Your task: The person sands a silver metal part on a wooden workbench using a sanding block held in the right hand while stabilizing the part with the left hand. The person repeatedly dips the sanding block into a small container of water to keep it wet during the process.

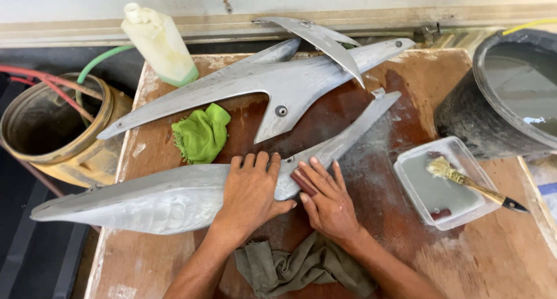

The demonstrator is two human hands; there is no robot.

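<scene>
A long grey fairing panel [145, 197] lies across the wet wooden board [406, 102]. My left hand [250, 189] presses flat on its middle, fingers spread. My right hand [328, 197] lies beside it and presses a small dark reddish sanding piece [303, 182] against the panel's edge with its fingers. A second grey fairing panel [255, 81] rests further back, with a curved grey piece [325, 41] on top of it.
A green cloth [202, 135] sits between the panels; an olive rag [290, 264] lies at the near edge. A clear tub of water [432, 189] holds a brush [464, 180] at right. Beyond: black bucket [510, 96], yellow bucket [52, 122], cream plastic bottle [159, 44].
</scene>
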